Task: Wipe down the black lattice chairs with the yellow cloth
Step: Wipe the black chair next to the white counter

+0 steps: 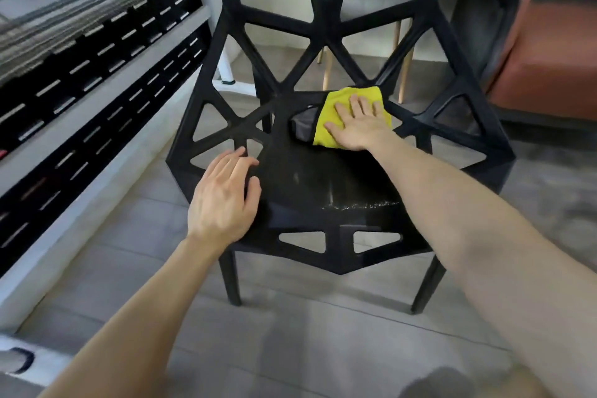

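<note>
Head view; items listed against the chair seat, left to right.

1. Black slotted rack (97, 81): standing well left of the seat, taking no part.
2. Left hand (223, 200): lying on the seat's left edge, fingers loosely spread and gripping nothing (apparently steadying the chair).
3. Black lattice chair (323, 184): facing the person, with a pale speckled streak (358, 203) showing near the seat's front.
4. Yellow cloth (342, 94): lying flat at the rear of the seat, right of centre, where the backrest struts are meeting it. A grey flap is showing at its left.
5. Right hand (358, 126): pressing down on the cloth, palm flat, fingers straight and slightly apart, pinching nothing.
6. Orange upholstered seat (549, 74): standing well right of the chair seat and behind it.

Step in hand, as judged: the seat is being wiped, with the cloth working its rear. The next move is probably calling for drawing the cloth forward to the streak. Palm pressure needs keeping even so the cloth is not bunching, and the lattice struts are waiting after that.
</note>
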### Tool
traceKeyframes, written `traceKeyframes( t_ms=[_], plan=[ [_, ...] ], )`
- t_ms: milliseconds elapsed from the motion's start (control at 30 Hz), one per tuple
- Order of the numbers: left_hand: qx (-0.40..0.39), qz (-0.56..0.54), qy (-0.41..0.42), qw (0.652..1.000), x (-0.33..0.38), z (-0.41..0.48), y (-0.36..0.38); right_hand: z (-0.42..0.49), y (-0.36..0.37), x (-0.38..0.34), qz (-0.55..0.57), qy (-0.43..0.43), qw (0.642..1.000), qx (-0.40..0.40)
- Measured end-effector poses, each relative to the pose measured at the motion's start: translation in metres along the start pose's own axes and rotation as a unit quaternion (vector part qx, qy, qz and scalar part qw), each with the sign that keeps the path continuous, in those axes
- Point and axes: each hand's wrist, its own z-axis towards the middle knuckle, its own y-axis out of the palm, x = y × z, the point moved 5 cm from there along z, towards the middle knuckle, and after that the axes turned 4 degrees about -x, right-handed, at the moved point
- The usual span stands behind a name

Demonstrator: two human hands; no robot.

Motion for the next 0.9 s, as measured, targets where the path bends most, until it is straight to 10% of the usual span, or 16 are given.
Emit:
traceKeyframes(
  t_ms=[667,900],
  plan=[
    [-0.021,-0.008,-0.004,1.0,-0.012,0.004,0.011,-0.225,0.024,-0.017,0.043,-0.202,0.977,-0.063],
    [-0.019,-0.022,0.001,1.0,-0.012,0.004,0.011,-0.138,0.002,-0.001,0.013,-0.059,0.997,-0.052]
  ],
)
